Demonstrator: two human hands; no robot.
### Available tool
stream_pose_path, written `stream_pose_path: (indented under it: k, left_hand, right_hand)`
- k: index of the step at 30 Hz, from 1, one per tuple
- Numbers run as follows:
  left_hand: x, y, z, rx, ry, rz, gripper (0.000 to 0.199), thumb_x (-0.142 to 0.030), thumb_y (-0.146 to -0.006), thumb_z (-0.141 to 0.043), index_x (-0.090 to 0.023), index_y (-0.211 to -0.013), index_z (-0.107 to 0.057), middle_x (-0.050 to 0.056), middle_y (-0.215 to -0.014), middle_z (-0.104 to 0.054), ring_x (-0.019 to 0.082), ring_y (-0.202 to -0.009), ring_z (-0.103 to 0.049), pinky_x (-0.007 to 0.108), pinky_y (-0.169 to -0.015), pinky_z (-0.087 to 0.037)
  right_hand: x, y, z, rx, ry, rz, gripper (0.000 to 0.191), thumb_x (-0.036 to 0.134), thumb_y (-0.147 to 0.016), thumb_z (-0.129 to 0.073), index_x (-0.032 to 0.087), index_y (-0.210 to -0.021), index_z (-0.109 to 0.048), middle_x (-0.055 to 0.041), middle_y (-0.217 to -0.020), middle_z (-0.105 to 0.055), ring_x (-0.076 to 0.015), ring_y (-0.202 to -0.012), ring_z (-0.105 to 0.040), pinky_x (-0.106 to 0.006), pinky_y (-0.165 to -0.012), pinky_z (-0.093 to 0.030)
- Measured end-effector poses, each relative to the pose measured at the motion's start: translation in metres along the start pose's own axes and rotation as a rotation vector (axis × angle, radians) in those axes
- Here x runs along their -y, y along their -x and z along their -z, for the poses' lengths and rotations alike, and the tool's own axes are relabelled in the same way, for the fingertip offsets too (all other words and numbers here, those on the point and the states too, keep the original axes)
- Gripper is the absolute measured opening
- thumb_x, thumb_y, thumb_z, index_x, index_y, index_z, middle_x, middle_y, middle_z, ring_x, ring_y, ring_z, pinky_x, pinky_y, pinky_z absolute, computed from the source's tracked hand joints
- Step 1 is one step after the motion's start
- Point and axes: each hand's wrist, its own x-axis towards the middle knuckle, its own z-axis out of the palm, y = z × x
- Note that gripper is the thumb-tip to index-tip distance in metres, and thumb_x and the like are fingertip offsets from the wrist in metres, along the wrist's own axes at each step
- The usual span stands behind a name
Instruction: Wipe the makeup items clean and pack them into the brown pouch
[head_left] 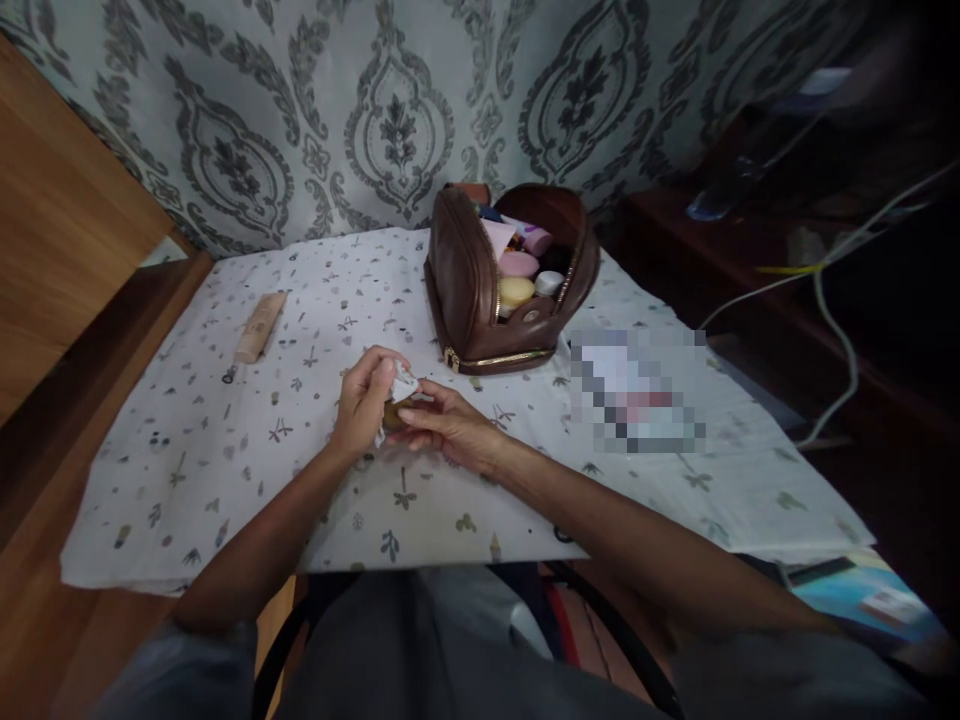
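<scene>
Over the middle of the table, my left hand (361, 402) is closed around a crumpled white wipe (404, 379), which looks like tissue or thin cloth. My right hand (459, 430) grips a small olive-brown rounded item (391, 414), perhaps a jar or lid; its exact kind is partly hidden by the fingers. The wipe touches this item between both hands. Just beyond them stands an unzipped brown toiletry bag (463, 285), with several small containers inside, among them a yellow-lidded one (516, 292) and a white-lidded one (549, 283).
A beige squeeze tube (260, 328) lies at the left on the printed white tablecloth (202, 480). To the right of the bag is a pixelated flat object (637, 390). White cables (851, 350) and a clear bottle (712, 195) are at the far right.
</scene>
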Motion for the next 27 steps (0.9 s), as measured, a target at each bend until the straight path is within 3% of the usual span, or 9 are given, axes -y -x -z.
stream_pose_path:
  k: [2,5,10,17,22,27]
  left_hand:
    - [0.001,0.001,0.0,0.016,-0.031,-0.014,0.041,-0.059,-0.094,-0.052,-0.021,-0.088,-0.065,0.001,-0.074,-0.065,0.015,-0.067,-0.061,0.027,-0.066,-0.048]
    - [0.001,-0.001,-0.001,-0.069,-0.013,-0.004,0.039,-0.058,-0.094,-0.054,-0.021,-0.085,-0.062,-0.001,-0.069,-0.062,0.013,-0.061,-0.059,0.025,-0.059,-0.046]
    - [-0.003,-0.005,-0.005,-0.188,0.127,0.032,0.038,-0.057,-0.093,-0.057,-0.021,-0.08,-0.057,-0.003,-0.062,-0.057,0.012,-0.056,-0.06,0.023,-0.054,-0.046]
    - [0.003,-0.002,-0.005,-0.027,0.014,-0.029,0.038,-0.055,-0.094,-0.055,-0.019,-0.081,-0.063,-0.001,-0.065,-0.064,0.013,-0.061,-0.064,0.024,-0.06,-0.049]
    - [-0.001,-0.004,-0.008,-0.143,0.127,0.034,0.039,-0.057,-0.089,-0.062,-0.019,-0.079,-0.06,-0.003,-0.057,-0.061,0.012,-0.052,-0.061,0.021,-0.054,-0.048]
    - [-0.005,-0.006,-0.013,-0.178,0.249,0.103,0.043,-0.06,-0.084,-0.067,-0.019,-0.077,-0.058,-0.005,-0.049,-0.056,0.011,-0.047,-0.058,0.021,-0.055,-0.048]
  right_hand:
    - [-0.002,-0.001,-0.001,-0.001,-0.014,0.003,0.058,0.037,-0.054,-0.095,0.022,-0.093,-0.055,0.0045,-0.081,-0.068,-0.0155,-0.069,-0.074,-0.021,-0.058,-0.053]
    - [-0.005,-0.003,-0.002,-0.044,-0.008,0.02,0.055,0.027,-0.05,-0.096,0.02,-0.089,-0.058,0.0042,-0.077,-0.069,-0.0116,-0.065,-0.069,-0.021,-0.061,-0.053]
    - [-0.003,-0.004,-0.001,-0.118,0.075,0.055,0.038,0.025,-0.054,-0.092,0.017,-0.083,-0.069,0.0036,-0.07,-0.066,-0.0061,-0.055,-0.056,-0.018,-0.049,-0.042]
    - [0.001,-0.003,0.001,-0.043,0.008,0.082,0.038,0.031,-0.056,-0.092,0.018,-0.077,-0.063,0.0054,-0.068,-0.063,-0.0075,-0.052,-0.059,-0.019,-0.046,-0.039]
    - [-0.002,-0.005,-0.002,-0.011,-0.05,0.084,0.041,0.014,-0.049,-0.091,0.014,-0.082,-0.067,0.0069,-0.066,-0.064,-0.0059,-0.058,-0.058,-0.017,-0.054,-0.046]
    - [0.0,-0.004,0.001,-0.017,0.03,0.062,0.027,0.011,-0.062,-0.083,0.013,-0.084,-0.068,0.0043,-0.066,-0.067,-0.0063,-0.052,-0.059,-0.017,-0.047,-0.043]
